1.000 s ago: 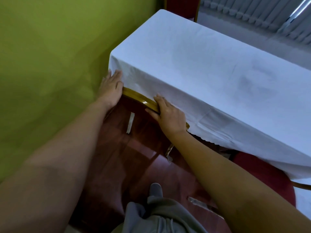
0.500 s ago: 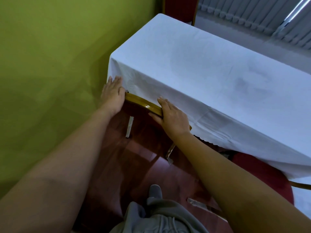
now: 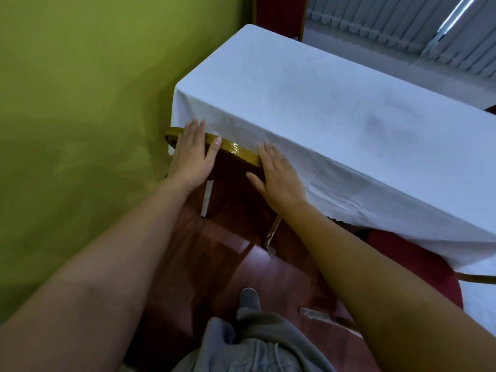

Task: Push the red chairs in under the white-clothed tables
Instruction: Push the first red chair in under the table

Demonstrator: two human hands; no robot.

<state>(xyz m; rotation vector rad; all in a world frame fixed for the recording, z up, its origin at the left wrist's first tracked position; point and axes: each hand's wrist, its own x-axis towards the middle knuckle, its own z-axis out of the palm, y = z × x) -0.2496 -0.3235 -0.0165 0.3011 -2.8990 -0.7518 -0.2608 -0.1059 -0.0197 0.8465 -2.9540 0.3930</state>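
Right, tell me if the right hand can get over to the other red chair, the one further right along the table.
Probably yes. The right hand lies flat on the gold chair back, gripping nothing, and bare floor separates it from the other red chair, whose seat pokes out from under the tablecloth.

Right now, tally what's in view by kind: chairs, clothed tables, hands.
Red chairs: 3 — gold-rimmed chair under both hands, second chair at right, third chair beyond the table.
White-clothed tables: 1 — table.
Hands: 2 — left hand, right hand.
Total: 6
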